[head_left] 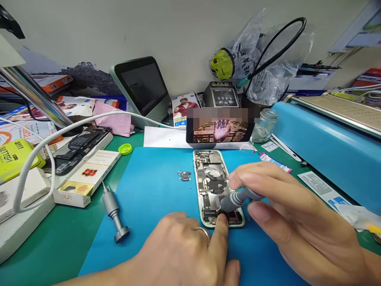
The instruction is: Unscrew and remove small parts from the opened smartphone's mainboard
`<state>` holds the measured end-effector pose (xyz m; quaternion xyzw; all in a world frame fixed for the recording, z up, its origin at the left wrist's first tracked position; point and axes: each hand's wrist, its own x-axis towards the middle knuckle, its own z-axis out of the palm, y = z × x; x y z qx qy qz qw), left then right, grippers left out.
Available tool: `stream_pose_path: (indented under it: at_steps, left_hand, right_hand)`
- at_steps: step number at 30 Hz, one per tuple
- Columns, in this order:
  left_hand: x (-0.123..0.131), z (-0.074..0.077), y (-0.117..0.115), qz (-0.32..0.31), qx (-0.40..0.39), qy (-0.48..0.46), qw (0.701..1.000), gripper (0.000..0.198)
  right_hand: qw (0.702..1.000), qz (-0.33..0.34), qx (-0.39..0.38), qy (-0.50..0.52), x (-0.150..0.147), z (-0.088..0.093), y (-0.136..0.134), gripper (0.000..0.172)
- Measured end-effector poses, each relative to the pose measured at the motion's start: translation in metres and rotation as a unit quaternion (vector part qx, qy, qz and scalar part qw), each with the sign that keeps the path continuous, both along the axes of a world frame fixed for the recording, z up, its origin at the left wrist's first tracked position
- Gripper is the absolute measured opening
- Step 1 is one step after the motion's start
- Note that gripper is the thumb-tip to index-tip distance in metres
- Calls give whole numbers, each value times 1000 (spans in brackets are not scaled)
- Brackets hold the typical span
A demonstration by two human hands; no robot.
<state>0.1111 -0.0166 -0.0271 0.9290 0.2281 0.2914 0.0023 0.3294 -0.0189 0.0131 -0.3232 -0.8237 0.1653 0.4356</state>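
An opened smartphone [212, 182] lies on the blue mat with its inner parts exposed. My left hand [187, 250] reaches in from below, its index finger stretched out and touching the phone's lower end; the other fingers are curled and partly hidden. My right hand [291, 214] grips a grey precision screwdriver [233, 201] between thumb and fingers. The screwdriver slants down to the left over the phone's lower part, its tip hard to make out. A second grey screwdriver [113, 212] lies on the left of the mat. A small circuit part [185, 175] rests left of the phone.
Behind the mat [154, 190] a propped phone [220, 129] plays a picture, with a glass jar [264, 123] to its right. A small box [89, 176], another opened phone [80, 149] and a white cable [71, 127] occupy the left. A blue machine [321, 147] stands right.
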Motion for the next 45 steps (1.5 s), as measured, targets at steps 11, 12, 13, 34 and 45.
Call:
stream_pose_path:
  at_steps: [11,12,13,34,45]
  left_hand:
    - [-1,0,1,-2,-1,-1,1000,29]
    - [-1,0,1,-6,1,-2,1000,30]
    - [-1,-1,1,-8,4,-3,1000,31]
    - [1,0,1,1,3,-9,1000,33]
    - [-1,4,-1,2,-19,-2,1000,35]
  right_hand:
    - [1000,-7,-2,-6,2,0,0,66]
    - [1000,-6,-4,-9,1,1,-1,65]
    - [1000,-3,-7,-10,1,2,-1,65]
    - [999,30,-9,8,2,-2,1,68]
    - [998,59,12,-13,6,1,2,84]
